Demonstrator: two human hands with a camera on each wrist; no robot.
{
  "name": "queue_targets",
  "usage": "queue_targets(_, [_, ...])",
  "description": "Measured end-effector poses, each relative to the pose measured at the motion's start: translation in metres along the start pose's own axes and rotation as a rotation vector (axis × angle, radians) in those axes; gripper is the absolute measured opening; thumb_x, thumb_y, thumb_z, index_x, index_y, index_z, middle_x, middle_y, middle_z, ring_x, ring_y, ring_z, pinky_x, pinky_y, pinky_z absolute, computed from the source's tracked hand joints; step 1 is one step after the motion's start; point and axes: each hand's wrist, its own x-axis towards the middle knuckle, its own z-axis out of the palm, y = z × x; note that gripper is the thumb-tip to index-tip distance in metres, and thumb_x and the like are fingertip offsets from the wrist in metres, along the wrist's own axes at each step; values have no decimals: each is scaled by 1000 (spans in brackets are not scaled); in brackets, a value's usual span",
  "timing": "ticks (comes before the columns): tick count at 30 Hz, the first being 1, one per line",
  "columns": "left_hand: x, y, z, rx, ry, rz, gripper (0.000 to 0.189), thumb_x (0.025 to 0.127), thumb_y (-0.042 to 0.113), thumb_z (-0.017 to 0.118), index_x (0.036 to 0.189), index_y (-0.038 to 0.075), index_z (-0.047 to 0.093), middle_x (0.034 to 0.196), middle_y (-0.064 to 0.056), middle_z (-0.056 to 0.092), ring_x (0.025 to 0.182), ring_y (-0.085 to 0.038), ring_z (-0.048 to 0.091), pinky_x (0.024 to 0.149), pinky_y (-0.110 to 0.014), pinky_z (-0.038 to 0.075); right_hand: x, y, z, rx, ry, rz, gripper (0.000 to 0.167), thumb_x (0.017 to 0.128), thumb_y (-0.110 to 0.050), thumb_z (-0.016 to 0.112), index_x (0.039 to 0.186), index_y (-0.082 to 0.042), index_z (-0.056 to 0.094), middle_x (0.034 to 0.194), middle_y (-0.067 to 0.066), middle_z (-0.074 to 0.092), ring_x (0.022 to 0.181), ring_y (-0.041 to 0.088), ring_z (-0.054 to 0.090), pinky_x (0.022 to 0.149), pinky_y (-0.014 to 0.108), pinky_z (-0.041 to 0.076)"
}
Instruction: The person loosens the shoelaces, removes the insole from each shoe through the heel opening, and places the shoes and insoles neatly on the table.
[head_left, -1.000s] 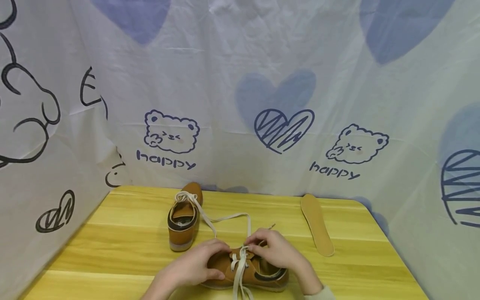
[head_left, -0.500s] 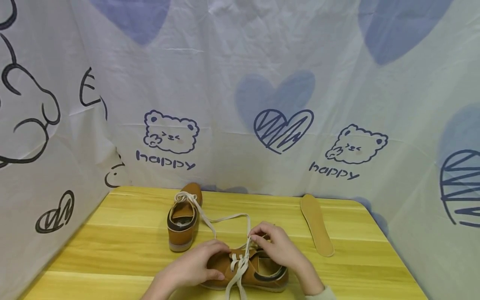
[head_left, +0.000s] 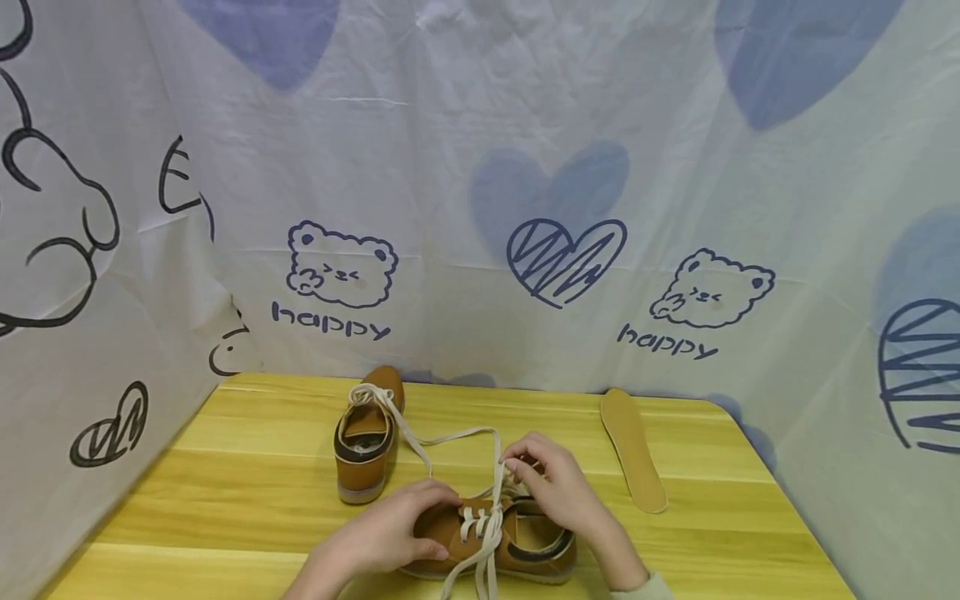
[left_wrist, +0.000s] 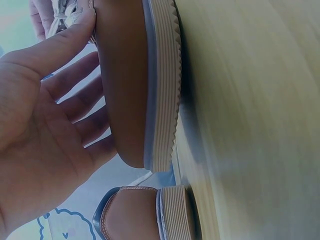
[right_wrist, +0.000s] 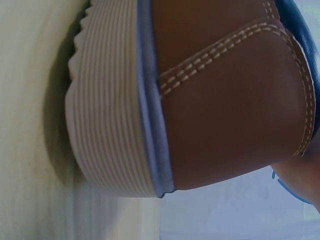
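Note:
A brown leather shoe (head_left: 536, 554) lies sideways at the table's front, toe to the left, heel to the right. Its toe part is held by my left hand (head_left: 401, 529), thumb on the near side and fingers on the far side; the left wrist view shows the same grip along the toe (left_wrist: 125, 90). Over the opening, my right hand (head_left: 551, 483) pinches a cream shoelace (head_left: 498, 483) and pulls it up from the eyelets. Other lace ends hang over the near side. In the right wrist view the shoe's heel (right_wrist: 225, 115) hides most of that hand.
A second brown shoe (head_left: 363, 467) with cream laces stands at the back left, toe away. One long lace (head_left: 457, 435) trails from it across the table (head_left: 247, 467). A tan insole (head_left: 633, 450) lies at the right. Printed cloth (head_left: 450, 333) hangs behind.
My right hand has risen slightly away from the shoe, drawing the lace upward. The lace ends on the near side have shifted. The left hand keeps its place on the toe.

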Motion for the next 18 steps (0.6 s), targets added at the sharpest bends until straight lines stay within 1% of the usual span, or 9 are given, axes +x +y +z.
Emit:
queue_targets(5, [0, -1, 1, -6, 2, -3, 54, 86, 27, 87, 134, 16, 66, 135, 1, 64, 128, -23, 58, 108, -43, 50, 0, -1, 0, 17, 37, -16, 9, 103, -10, 64, 104, -12, 73, 96, -3, 66, 81, 23, 68, 74, 29, 59])
queue_targets(11, [1, -1, 1, -7, -2, 3, 54, 86, 26, 87, 134, 16, 66, 135, 1, 64, 128, -23, 58, 109, -43, 50, 0, -3, -3, 38, 43, 12, 9, 104, -10, 64, 106, -10, 73, 97, -2, 66, 81, 30, 69, 71, 28, 59])
queue_targets(14, [1, -1, 1, -6, 1, 11, 54, 86, 25, 87, 134, 15, 66, 134, 1, 64, 127, -22, 59, 109, -43, 50, -1, -2, -5, 43, 52, 18, 10, 104, -11, 63, 107, -8, 73, 97, -2, 66, 80, 30, 68, 70, 28, 58])
queue_targets(18, [1, -1, 1, -3, 5, 17, 54, 86, 26, 87, 134, 15, 66, 134, 2, 64, 127, -21, 59, 108, -42, 50, -1, -1, -7, 40, 75, 35, 10, 104, -12, 64, 106, -10, 73, 97, -2, 66, 79, 27, 68, 68, 28, 58])
